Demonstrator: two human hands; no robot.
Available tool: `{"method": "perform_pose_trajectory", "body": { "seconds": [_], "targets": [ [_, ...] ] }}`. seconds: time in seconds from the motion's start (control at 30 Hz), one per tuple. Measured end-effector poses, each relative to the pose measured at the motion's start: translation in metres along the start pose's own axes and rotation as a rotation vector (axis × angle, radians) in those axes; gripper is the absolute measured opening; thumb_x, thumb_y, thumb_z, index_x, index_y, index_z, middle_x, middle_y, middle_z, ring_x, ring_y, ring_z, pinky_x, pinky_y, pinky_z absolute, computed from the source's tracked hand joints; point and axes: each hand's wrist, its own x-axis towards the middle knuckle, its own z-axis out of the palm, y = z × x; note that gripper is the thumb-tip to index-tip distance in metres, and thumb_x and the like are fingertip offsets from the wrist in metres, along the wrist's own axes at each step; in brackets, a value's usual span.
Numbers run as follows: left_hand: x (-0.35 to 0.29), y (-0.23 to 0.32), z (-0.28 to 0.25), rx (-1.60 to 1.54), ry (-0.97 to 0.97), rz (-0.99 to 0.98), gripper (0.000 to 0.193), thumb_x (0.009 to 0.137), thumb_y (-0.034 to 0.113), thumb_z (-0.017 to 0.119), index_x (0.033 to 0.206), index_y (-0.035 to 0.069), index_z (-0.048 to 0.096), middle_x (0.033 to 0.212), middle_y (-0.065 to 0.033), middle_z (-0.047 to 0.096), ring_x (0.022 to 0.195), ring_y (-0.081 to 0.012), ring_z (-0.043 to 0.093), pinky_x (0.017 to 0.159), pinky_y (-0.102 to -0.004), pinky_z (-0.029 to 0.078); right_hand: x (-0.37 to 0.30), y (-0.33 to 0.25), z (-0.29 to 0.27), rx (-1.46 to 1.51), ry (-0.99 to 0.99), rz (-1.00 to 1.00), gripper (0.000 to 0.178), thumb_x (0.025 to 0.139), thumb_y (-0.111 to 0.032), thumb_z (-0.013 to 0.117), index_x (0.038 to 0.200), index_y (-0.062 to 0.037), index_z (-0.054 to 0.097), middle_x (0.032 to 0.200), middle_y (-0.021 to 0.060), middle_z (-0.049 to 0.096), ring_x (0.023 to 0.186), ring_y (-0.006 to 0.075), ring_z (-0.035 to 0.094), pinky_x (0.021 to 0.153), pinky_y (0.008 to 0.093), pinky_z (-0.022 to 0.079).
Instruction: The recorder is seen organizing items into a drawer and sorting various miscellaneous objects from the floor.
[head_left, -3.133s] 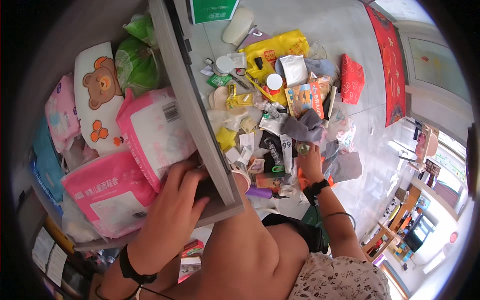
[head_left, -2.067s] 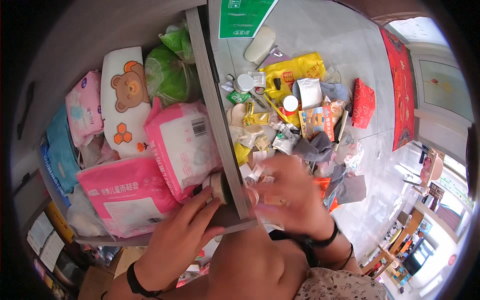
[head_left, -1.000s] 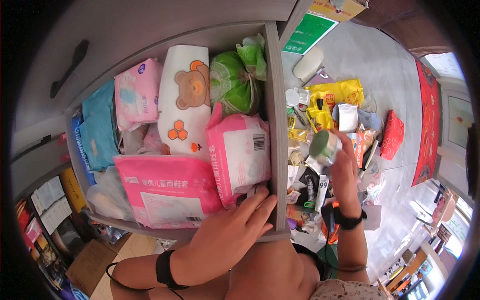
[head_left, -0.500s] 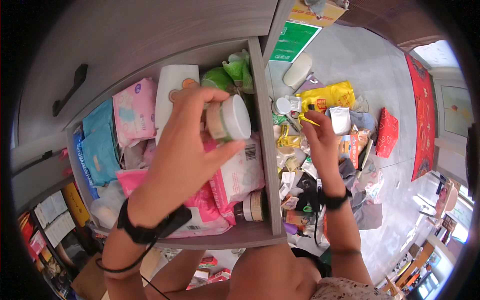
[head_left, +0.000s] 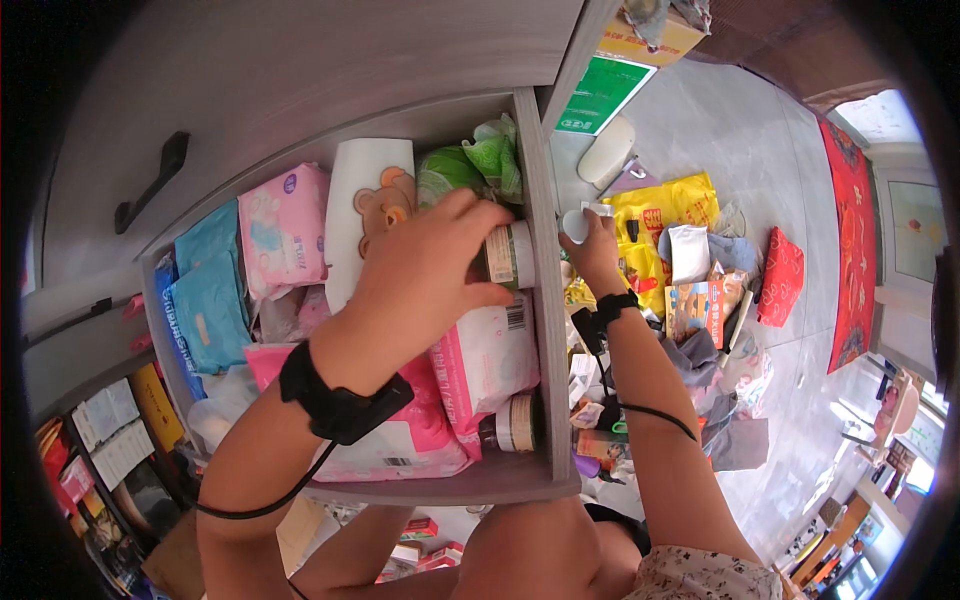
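My left hand [head_left: 420,275] is closed around a small jar [head_left: 508,256] with a pale label, holding it inside the open drawer [head_left: 545,400] against its right wall. My right hand [head_left: 592,250] reaches over the floor just outside that wall and grips a small round white container [head_left: 574,225]. A second jar [head_left: 510,424] lies on its side at the drawer's near right corner. A pink pack [head_left: 490,360] sits just below my left hand.
The drawer holds pink and blue soft packs [head_left: 285,235], a white pack with a bear picture [head_left: 365,200] and green bags [head_left: 480,165]. On the floor lie a yellow bag [head_left: 665,205], a red pouch [head_left: 782,278], a green card [head_left: 598,95] and several small items.
My left hand has lowered the jar from above the drawer down to its right side. My right hand has moved in toward the drawer wall and now holds the white container.
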Motion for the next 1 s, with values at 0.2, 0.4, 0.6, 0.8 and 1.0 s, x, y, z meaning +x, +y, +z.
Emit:
{"method": "perform_pose_trajectory", "body": {
  "seconds": [0.2,0.4,0.6,0.8,1.0],
  "targets": [
    [-0.002,0.015,-0.004,0.124,-0.143,-0.111,0.053,0.076,0.028,0.076,0.121,0.009,0.054,0.11,-0.0106,0.054,0.101,-0.0335,0.058,0.083,-0.0423,0.046,-0.025,-0.029,-0.044,0.416,0.246,0.176,0.061,0.076,-0.031,0.077,0.117,0.0049,0.05,0.108,0.0153,0.057,0.1,0.0253,0.058,0.084,0.0359,0.05],
    [-0.024,0.022,-0.034,-0.222,-0.13,0.004,0.069,0.083,0.029,0.073,0.14,0.006,0.042,0.128,-0.016,0.049,0.12,-0.0313,0.05,0.099,-0.0377,0.043,-0.088,-0.147,-0.181,1.136,0.046,-0.068,0.054,0.082,-0.007,0.071,0.125,-0.0003,0.038,0.121,0.0115,0.048,0.107,0.0186,0.054,0.095,0.0337,0.046],
    [-0.054,0.051,-0.029,-0.912,-0.033,-0.012,0.074,0.076,0.012,0.081,0.137,0.007,0.039,0.132,-0.0112,0.043,0.119,-0.026,0.052,0.095,-0.0378,0.05,-0.121,-0.2,-0.209,1.01,-0.354,-0.473,0.07,0.083,-0.021,0.075,0.138,0.0008,0.036,0.133,0.0173,0.048,0.124,0.0263,0.05,0.102,0.0385,0.041],
    [-0.033,0.011,-0.028,-0.854,0.235,-0.263,0.073,0.074,0.005,0.081,0.126,0.009,0.031,0.124,-0.0102,0.045,0.112,-0.0203,0.054,0.092,-0.0367,0.051,-0.119,-0.196,-0.196,1.006,-0.253,-0.301,0.045,0.09,-0.007,0.063,0.132,0.0,0.049,0.13,0.0148,0.054,0.117,0.0228,0.056,0.093,0.0351,0.049],
    [0.013,-0.026,-0.007,-0.544,0.271,-0.164,0.061,0.081,0.009,0.077,0.124,0.007,0.033,0.118,-0.0101,0.05,0.109,-0.0165,0.053,0.09,-0.0299,0.047,-0.129,-0.175,-0.195,0.868,-0.12,-0.291,0.044,0.086,-0.003,0.065,0.128,-0.0017,0.052,0.126,0.0124,0.056,0.112,0.0197,0.057,0.089,0.0323,0.05]
  ]
}}
